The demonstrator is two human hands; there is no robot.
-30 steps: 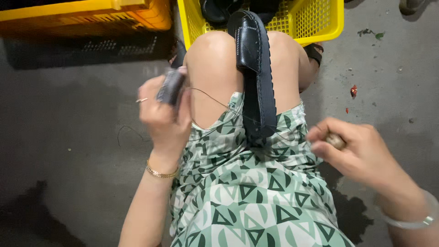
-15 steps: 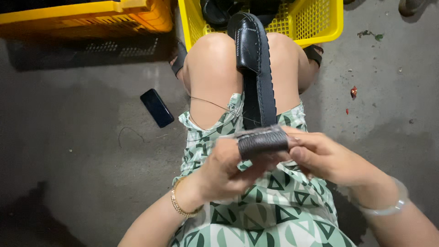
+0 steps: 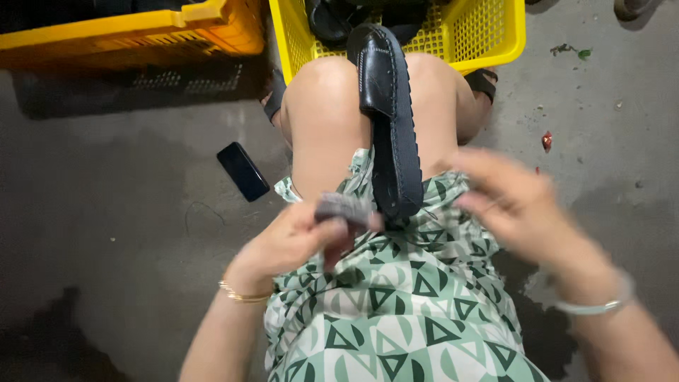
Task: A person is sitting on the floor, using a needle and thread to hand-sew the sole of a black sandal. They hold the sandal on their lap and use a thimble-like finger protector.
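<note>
The left hand (image 3: 293, 240) pinched a small grey strip (image 3: 342, 208) at centre frame, likely light and pliable, best gripped by its edges; the blurred right hand (image 3: 513, 201) hovered loosely open, beside the black sandal (image 3: 389, 120).

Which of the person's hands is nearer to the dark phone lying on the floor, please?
Left. The left hand is just right of the phone; the right hand is beyond the lap.

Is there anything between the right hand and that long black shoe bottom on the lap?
Nothing visible. The right hand is blurred and sits just beside the black sole, with only the patterned dress beneath. The left hand holds a small grey piece at the sole's near end, on the other side.
</note>
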